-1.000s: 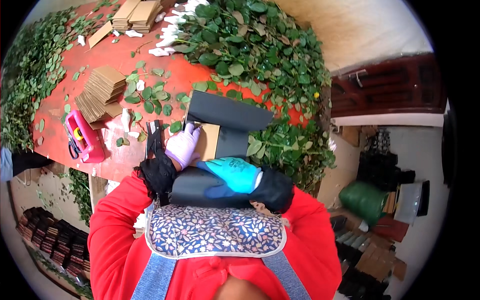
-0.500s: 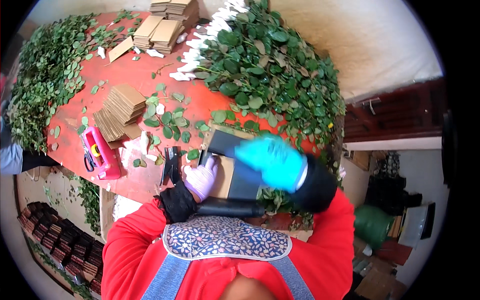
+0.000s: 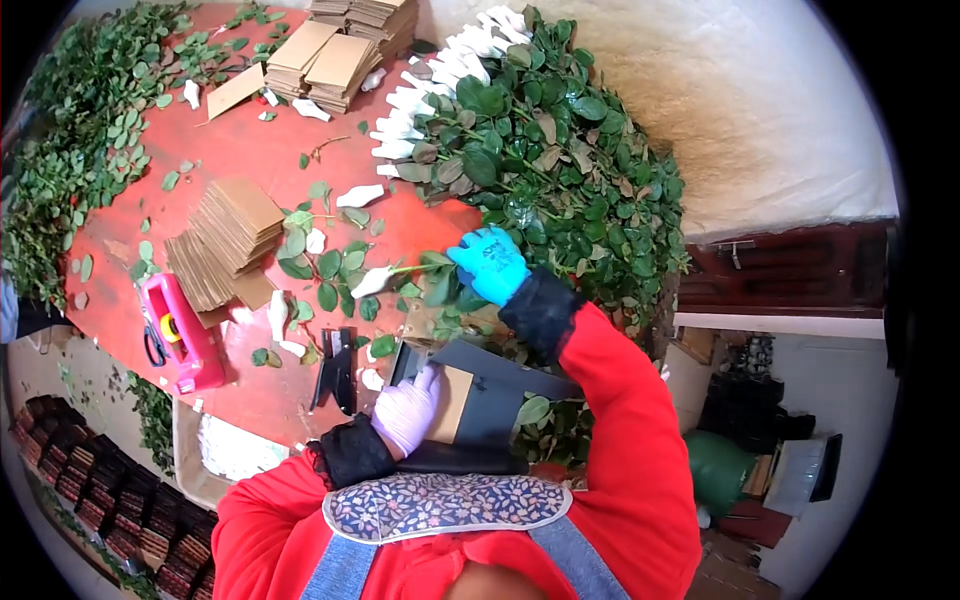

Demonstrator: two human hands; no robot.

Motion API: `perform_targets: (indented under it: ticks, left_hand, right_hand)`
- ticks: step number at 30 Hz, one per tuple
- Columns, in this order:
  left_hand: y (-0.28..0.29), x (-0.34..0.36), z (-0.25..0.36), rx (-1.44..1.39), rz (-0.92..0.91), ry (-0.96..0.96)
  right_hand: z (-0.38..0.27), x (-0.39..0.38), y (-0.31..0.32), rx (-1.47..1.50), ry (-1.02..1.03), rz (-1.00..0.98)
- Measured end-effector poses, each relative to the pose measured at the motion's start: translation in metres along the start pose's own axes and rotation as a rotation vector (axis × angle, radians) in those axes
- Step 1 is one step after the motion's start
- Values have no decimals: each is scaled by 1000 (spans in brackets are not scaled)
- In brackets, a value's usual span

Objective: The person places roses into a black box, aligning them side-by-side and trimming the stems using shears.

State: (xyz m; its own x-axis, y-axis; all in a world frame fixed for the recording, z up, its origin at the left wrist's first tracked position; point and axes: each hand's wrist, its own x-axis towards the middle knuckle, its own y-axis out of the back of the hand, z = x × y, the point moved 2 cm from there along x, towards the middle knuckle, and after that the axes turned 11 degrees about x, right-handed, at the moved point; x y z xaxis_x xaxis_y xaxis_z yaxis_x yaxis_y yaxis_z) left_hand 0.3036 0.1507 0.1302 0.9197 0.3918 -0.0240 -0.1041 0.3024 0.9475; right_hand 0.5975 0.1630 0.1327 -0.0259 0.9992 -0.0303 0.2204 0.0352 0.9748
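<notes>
Red table [image 3: 270,160], stacked brown cardboard sleeves [image 3: 225,240]

On your desk [image 3: 260,170], the cardboard stack [image 3: 225,240] lies left of the leafy pile [image 3: 560,170]; the stapler [image 3: 335,368] sits nearer you.

- Right hand [image 3: 490,262]: blue glove.
- Left hand [image 3: 408,410]: pale lilac glove.
- Table [image 3: 260,160]: red.
- Leaves [image 3: 560,170]: green.
- Cardboard stack [image 3: 225,240]: brown.
- Case [image 3: 185,335], near left: pink.
- Sleeves [image 3: 630,420]: red.
- Bib [image 3: 440,505]: floral.
</notes>
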Motion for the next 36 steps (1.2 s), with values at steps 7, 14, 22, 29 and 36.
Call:
perform_targets:
  ticks: [7,14,22,29,36]
  left_hand:
    - [-4,1,1,62,22,16]
    - [-3,1,-3,101,73,-123]
    - [21,3,-1,158,16,-178]
    - [24,3,-8,-21,-121,-242]
    - [12,12,-15,122,-272,-314]
  right_hand:
    - [101,44,82,295,-281,457]
    - [129,92,42,-8,-437,239]
    - [92,36,83,133,-123,277]
    - [33,-109,198,1058,-508,747]
    - [-115,-224,307,1243,-386,977]
